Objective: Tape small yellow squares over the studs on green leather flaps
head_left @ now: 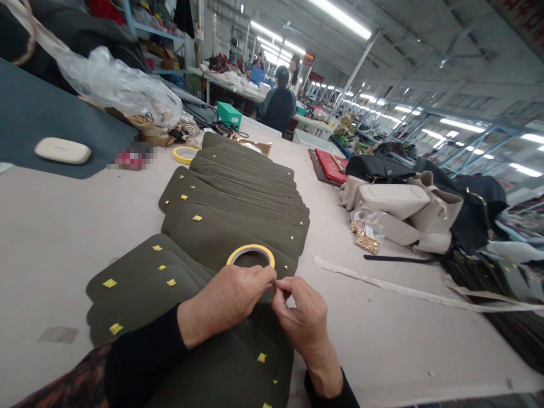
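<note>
My left hand point(233, 294) grips a roll of yellow tape point(251, 249) at its near edge, fingers closed. Close beside it, my right hand point(301, 311) is pinched at the fingertips, almost touching the left; whatever lies between those fingertips is too small to make out. Under both hands spread overlapping dark olive panels point(229, 226) with rounded corners. Small yellow tape pieces point(109, 283) stick to several of them, and little metal studs show near some corners.
Another yellow tape roll point(184, 154) lies beyond the panels. On the right sit beige bags point(393, 198), a plastic bag of gold hardware point(368, 235) and a pale strip point(382, 285). A white case point(63, 151) rests at left. A seated person point(278, 105) is farther back.
</note>
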{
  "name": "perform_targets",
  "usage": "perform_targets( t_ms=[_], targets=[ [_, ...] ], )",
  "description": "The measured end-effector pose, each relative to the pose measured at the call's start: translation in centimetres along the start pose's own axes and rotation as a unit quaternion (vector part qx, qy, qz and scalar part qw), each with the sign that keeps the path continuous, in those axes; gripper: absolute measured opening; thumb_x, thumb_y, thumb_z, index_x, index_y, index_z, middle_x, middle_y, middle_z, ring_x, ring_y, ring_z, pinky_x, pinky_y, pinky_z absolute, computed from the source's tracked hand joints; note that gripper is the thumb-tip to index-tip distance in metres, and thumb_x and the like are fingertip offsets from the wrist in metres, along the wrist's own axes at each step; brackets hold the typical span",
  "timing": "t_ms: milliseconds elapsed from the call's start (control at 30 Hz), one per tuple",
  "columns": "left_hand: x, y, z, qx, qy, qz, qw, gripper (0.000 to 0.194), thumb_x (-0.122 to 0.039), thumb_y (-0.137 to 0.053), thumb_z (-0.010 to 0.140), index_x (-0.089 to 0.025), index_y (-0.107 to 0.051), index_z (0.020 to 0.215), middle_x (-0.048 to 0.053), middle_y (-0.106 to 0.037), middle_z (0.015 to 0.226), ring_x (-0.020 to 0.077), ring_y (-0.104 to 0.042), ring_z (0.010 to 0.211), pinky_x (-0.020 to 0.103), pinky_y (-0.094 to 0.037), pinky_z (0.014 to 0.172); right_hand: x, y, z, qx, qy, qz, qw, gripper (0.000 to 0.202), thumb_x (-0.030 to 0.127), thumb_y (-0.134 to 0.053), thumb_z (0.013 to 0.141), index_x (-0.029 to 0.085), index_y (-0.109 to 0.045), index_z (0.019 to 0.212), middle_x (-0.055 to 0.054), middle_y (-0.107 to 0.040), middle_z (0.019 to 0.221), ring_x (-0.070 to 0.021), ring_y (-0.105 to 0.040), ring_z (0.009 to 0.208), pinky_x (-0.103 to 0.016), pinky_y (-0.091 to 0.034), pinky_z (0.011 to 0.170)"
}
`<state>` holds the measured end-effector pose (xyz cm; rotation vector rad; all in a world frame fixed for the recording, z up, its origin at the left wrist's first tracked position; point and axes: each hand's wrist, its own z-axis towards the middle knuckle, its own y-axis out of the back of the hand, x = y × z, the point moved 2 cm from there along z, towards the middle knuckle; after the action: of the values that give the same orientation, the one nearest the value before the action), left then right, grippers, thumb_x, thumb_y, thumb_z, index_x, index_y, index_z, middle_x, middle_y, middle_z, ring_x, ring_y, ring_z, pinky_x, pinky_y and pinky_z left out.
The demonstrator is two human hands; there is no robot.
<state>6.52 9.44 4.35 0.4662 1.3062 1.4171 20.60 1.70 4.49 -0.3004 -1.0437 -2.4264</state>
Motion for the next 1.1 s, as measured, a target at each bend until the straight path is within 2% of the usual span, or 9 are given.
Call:
perform_targets(
  t_ms=[67,133,267,400,467,600,867,967,1100],
  targets=[
    [-0.1,-0.2,0.2,-0.012,0.003,0.022,1.0,0.014,-0.014,-0.038,0.093,-0.019,-0.051,0.089,0.0,-0.059,0.077,0.0153,-0.06,0.069,0.024,-0.043,0.058,0.0,-0.1,-0.1,-0.005,-0.069,0.016,0.997,0.014,0.011,-0.054,0.08,0.017,-0.065,0.078,-0.001,-0.064,0.064,-0.0121,-0.057,0.056,-0.023,-0.046,0.057],
    [-0.4,-0.4,0.4,-0.047,-0.001,0.05,0.998,0.017,-0.015,-0.037,0.094,-0.018,-0.051,0.086,0.0,-0.058,0.074,0.0154,-0.058,0.064,0.025,-0.04,0.055,-0.3,-0.4,-0.3,0.003,-0.186,0.07,0.98,0.011,0.017,-0.056,0.08,0.018,-0.066,0.075,0.0,-0.064,0.062,-0.0118,-0.057,0.054,-0.023,-0.046,0.054],
    [-1.3,-1.1,0.3,-0.115,-0.027,0.057,0.991,0.02,-0.015,-0.036,0.094,-0.018,-0.05,0.081,0.0,-0.054,0.069,0.0149,-0.053,0.06,0.026,-0.039,0.055,-2.2,-1.2,-0.9,0.013,-0.402,0.217,0.889,0.016,0.031,-0.062,0.076,0.016,-0.066,0.072,0.001,-0.062,0.056,-0.0119,-0.057,0.047,-0.022,-0.047,0.046],
    [-1.5,-2.0,0.2,-0.103,-0.02,0.068,0.992,0.013,-0.014,-0.042,0.093,-0.019,-0.05,0.083,0.0,-0.056,0.072,0.0163,-0.053,0.063,0.028,-0.043,0.059,-5.2,-1.3,-1.4,0.02,-0.511,0.268,0.817,0.028,0.041,-0.07,0.068,0.014,-0.067,0.073,0.002,-0.061,0.053,-0.0119,-0.056,0.043,-0.023,-0.048,0.044],
    [-1.2,-2.6,0.5,-0.056,0.005,0.102,0.993,0.009,-0.013,-0.046,0.091,-0.018,-0.051,0.086,0.002,-0.057,0.076,0.0182,-0.054,0.067,0.03,-0.045,0.06,-6.2,-1.2,-1.3,0.036,-0.51,0.272,0.815,0.032,0.044,-0.072,0.066,0.013,-0.069,0.076,0.0,-0.063,0.056,-0.0117,-0.058,0.045,-0.023,-0.05,0.047],
    [-0.6,-3.4,0.8,0.027,0.009,0.129,0.991,0.006,-0.014,-0.051,0.089,-0.019,-0.051,0.086,0.004,-0.059,0.083,0.0221,-0.055,0.075,0.033,-0.048,0.062,-7.0,-1.1,-1.0,0.071,-0.448,0.228,0.862,0.032,0.046,-0.067,0.073,0.014,-0.071,0.078,-0.001,-0.064,0.06,-0.0119,-0.057,0.05,-0.023,-0.048,0.049],
    [-0.3,-3.8,0.6,0.043,0.011,0.114,0.992,0.006,-0.013,-0.05,0.089,-0.019,-0.05,0.086,0.003,-0.057,0.084,0.022,-0.054,0.076,0.034,-0.049,0.063,-6.5,-2.0,-0.1,0.126,-0.289,0.021,0.949,0.02,0.03,-0.054,0.083,0.018,-0.069,0.079,-0.004,-0.071,0.073,-0.017,-0.064,0.064,-0.026,-0.047,0.062],
    [-0.2,-3.8,0.5,0.046,0.013,0.114,0.992,0.007,-0.013,-0.051,0.088,-0.019,-0.049,0.087,0.003,-0.057,0.084,0.0214,-0.053,0.076,0.033,-0.048,0.063,-6.4,-2.4,0.1,0.138,-0.249,-0.039,0.958,0.018,0.026,-0.052,0.084,0.019,-0.068,0.08,-0.004,-0.072,0.075,-0.0178,-0.066,0.067,-0.027,-0.047,0.065],
    [-0.2,-3.6,0.5,0.04,0.013,0.113,0.993,0.004,-0.015,-0.05,0.09,-0.018,-0.05,0.088,0.003,-0.058,0.084,0.0203,-0.053,0.076,0.032,-0.048,0.064,-6.5,-1.9,-0.5,0.11,-0.25,-0.076,0.959,0.027,0.029,-0.055,0.086,0.016,-0.06,0.109,-0.001,-0.069,0.067,-0.0182,-0.065,0.061,-0.027,-0.047,0.061]
  ],
)
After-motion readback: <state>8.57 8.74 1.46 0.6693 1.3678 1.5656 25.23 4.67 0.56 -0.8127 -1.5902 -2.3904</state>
